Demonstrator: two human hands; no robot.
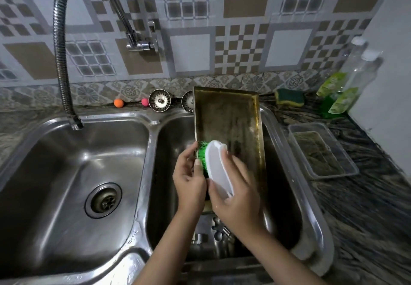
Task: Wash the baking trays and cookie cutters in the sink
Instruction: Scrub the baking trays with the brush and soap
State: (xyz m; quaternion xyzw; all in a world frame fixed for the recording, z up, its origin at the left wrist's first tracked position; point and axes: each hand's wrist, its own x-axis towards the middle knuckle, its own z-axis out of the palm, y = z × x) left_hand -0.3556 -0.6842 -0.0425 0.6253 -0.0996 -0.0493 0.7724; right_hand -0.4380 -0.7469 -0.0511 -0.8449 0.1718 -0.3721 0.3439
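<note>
A stained, dark golden baking tray [231, 116] leans tilted in the right basin of the double steel sink [153, 142], its far end propped on the back rim. My left hand [189, 180] grips the tray's near left edge. My right hand [235, 193] is closed on a white scrub brush [216, 169] with green bristles, pressed against the tray's lower left part. Metal cookie cutters [219, 229] lie on the bottom of the right basin, partly hidden under my forearms.
The flexible faucet hose [59, 47] hangs over the left basin, whose drain [103, 200] is open. Two sink strainers [159, 100], an orange ball and a pink ball sit on the back ledge. A sponge [289, 97], soap bottles [347, 84] and a clear container [320, 151] stand on the right counter.
</note>
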